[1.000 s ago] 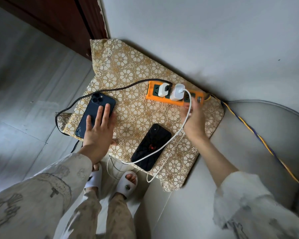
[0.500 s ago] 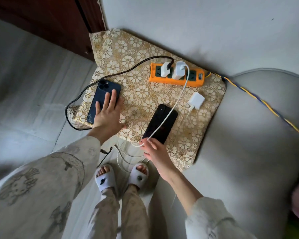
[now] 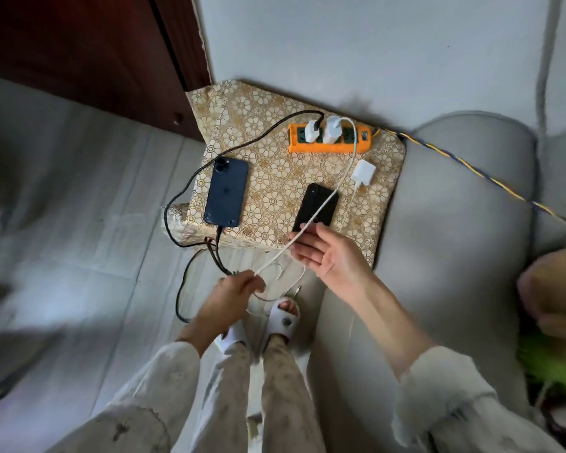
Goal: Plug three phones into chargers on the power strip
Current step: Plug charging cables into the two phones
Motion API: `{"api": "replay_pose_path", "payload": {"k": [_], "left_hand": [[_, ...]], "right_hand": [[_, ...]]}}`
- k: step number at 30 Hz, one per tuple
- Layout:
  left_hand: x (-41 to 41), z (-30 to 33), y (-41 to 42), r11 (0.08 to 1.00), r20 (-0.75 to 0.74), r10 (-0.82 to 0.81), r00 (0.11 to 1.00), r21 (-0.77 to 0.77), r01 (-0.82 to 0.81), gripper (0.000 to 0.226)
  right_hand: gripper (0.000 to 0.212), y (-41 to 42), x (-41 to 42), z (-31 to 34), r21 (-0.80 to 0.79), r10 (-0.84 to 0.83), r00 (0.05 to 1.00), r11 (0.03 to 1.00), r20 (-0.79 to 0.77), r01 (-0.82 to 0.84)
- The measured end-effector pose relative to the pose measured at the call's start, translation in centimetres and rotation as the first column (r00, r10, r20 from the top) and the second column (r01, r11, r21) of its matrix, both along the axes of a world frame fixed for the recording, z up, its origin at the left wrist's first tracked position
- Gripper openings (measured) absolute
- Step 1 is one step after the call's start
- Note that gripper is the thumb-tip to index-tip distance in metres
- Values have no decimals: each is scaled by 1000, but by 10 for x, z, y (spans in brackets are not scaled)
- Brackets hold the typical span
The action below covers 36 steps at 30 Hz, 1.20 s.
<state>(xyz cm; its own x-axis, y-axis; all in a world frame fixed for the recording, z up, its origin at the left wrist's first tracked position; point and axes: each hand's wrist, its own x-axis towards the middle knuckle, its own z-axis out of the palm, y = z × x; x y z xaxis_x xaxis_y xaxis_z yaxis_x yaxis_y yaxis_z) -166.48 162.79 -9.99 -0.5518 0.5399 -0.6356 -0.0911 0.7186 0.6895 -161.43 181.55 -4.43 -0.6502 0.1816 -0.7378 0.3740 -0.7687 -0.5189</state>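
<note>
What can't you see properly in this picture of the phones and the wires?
- Head view: the white cable end is hidden inside the left hand.
- The black phone bottom edge is covered by the right hand, so its port can't be seen.
- The third phone: none shows.
- The orange power strip switch is too small to read.

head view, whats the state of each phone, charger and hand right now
blue phone: face down, black cable plugged in
black phone: no cable plugged in, as far as visible
strip: two chargers plugged in
loose charger: unplugged, on cloth
left hand: gripping white cable
right hand: open, cable across fingers
</note>
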Motion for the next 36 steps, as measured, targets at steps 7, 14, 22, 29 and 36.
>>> {"api": "replay_pose_path", "payload": {"k": [7,14,22,29,36], "left_hand": [[-37,71,-3,897,249,332,910,216,-387,21],[-61,125,12,780,369,394,841,349,-519,22],[-22,135,8,924,386,218,896,215,-317,31],[11,173,4,967,129,-153,980,222,122,18],[-11,237,9,845,309,291,905,361,-395,21]], "right_hand": [[46,-53,34,2,255,477,849,812,228,-524],[25,-89,38,22,457,630,712,557,311,-693],[16,-34,24,94,284,255,967,926,12,-248],[22,3,4,158,61,-52,983,996,-176,63],[35,-9,21,184,304,221,973,933,-70,-190]]}}
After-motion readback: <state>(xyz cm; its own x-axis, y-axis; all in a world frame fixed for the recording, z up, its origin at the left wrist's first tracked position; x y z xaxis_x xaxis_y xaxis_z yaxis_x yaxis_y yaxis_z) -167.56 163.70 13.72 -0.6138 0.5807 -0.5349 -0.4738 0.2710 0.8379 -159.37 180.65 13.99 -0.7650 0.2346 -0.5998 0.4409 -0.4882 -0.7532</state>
